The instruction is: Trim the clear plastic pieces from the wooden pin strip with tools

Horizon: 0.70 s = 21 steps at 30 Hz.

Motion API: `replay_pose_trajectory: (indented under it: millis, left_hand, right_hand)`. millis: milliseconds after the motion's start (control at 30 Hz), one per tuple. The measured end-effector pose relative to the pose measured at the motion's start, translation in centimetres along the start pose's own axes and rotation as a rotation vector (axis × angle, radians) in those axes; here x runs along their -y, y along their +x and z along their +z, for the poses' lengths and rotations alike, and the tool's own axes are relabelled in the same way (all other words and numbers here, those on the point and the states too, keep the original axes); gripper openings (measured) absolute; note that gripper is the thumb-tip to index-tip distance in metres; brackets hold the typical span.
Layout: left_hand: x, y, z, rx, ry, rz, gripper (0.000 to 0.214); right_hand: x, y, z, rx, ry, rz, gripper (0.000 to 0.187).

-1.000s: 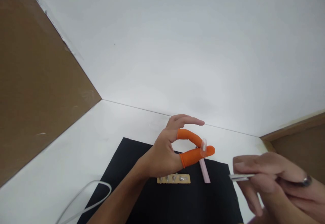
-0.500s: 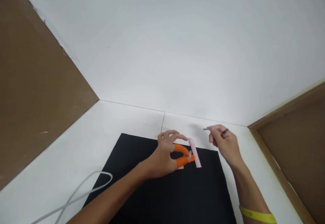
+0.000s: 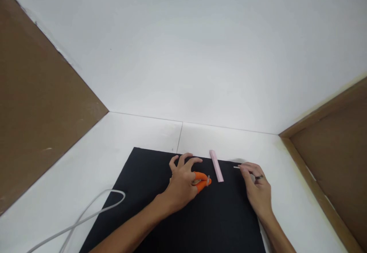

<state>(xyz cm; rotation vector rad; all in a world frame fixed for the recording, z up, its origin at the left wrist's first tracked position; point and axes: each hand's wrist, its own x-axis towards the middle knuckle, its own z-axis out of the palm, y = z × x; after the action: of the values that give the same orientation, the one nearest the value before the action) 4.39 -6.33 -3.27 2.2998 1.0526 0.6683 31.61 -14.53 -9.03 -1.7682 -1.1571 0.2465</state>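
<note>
My left hand rests low over the black mat, its thumb and forefinger in orange finger cots. Those two fingers pinch a small clear piece; the other fingers are spread. A tan strip is mostly hidden under that hand. A pink stick lies on the mat's far edge, just right of the pinch. My right hand sits near the mat's right edge, closed on thin metal tweezers whose tip points left.
A white cable loops across the white table at the lower left. Brown board walls stand at the left and the right; a white wall rises behind.
Both hands have come down from close to the camera to the mat. The left hand's pinch now covers the tan strip; the right hand with the tweezers has settled by the mat's right edge.
</note>
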Motion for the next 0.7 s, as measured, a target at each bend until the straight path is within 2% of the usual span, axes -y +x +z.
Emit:
replay_pose_trajectory:
  millis: [133, 300, 500, 700]
  left_hand:
    - [-0.4, 0.4, -0.7, -0.009, 0.035, -0.010, 0.007]
    - [-0.5, 0.8, -1.5, 0.017, 0.067, -0.025, 0.008]
    - [-0.2, 0.9, -1.0, 0.095, 0.083, -0.044, 0.007]
    - [0.1, 1.4, -0.3, 0.121, 0.105, -0.058, 0.005]
  right_hand:
    - [-0.5, 0.0, 0.1, -0.039, -0.023, -0.012, 0.032]
    - [-0.4, -0.2, 0.3, -0.025, -0.031, -0.015, 0.031]
    - [-0.4, -0.2, 0.6, -0.005, -0.035, -0.011, 0.031]
    - [-0.5, -0.1, 0.4, 0.002, -0.029, -0.003, 0.030]
